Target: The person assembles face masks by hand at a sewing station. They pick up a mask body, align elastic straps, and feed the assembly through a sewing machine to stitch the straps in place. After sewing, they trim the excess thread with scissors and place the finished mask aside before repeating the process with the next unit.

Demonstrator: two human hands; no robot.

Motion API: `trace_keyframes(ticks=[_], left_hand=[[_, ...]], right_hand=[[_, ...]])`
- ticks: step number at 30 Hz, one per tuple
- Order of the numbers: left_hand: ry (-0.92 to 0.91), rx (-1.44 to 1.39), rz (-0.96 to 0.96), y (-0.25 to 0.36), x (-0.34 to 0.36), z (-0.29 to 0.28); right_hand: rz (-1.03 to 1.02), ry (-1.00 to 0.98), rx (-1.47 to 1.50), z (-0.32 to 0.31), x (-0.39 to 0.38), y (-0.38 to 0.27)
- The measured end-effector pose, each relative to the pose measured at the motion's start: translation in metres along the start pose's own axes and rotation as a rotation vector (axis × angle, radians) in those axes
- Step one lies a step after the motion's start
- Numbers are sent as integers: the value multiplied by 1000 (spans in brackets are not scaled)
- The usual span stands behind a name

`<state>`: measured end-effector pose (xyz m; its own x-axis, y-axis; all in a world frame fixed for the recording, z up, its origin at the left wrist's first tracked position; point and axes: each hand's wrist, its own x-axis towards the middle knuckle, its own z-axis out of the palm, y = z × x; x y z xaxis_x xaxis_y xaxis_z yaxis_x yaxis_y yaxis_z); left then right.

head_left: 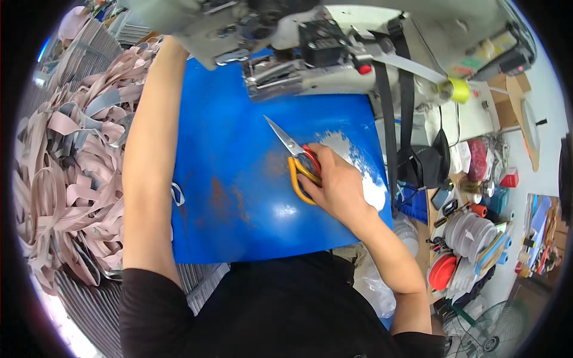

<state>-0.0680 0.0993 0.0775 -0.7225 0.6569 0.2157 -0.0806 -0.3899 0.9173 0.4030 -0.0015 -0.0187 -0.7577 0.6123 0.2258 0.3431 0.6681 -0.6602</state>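
Note:
A pair of scissors (282, 136) lies across the blue work surface (221, 155), its pointed blades together and aimed up and left. One handle loop shows red, the other yellow-orange. My right hand (341, 182) is closed around these handles. Reaching up along the left side, my left arm (152, 137) runs out of sight behind the sewing machine (268, 77) at the top. The machine hides my left hand and its fingers, so what it touches cannot be seen.
Tangled pinkish strips (89, 161) pile up at the left, with grey stacked material around them. Black straps (406, 101) hang beside the machine. Shelving at the right carries white spools (468, 232) and a red disc (442, 271). A fan (492, 334) stands at the lower right.

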Motion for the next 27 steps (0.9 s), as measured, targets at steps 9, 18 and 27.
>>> trace_keyframes(ticks=[9,18,27], left_hand=[[-22,975,536,221,-104,-21],[-3,2002,332,416,-248,-47],[665,2267,255,541,-315,-122]], right_hand=[[-245,-5,-163,0,15,4],[-227,-11,-151,-8,11,-3],[-277,3,-99,-2,5,-5]])
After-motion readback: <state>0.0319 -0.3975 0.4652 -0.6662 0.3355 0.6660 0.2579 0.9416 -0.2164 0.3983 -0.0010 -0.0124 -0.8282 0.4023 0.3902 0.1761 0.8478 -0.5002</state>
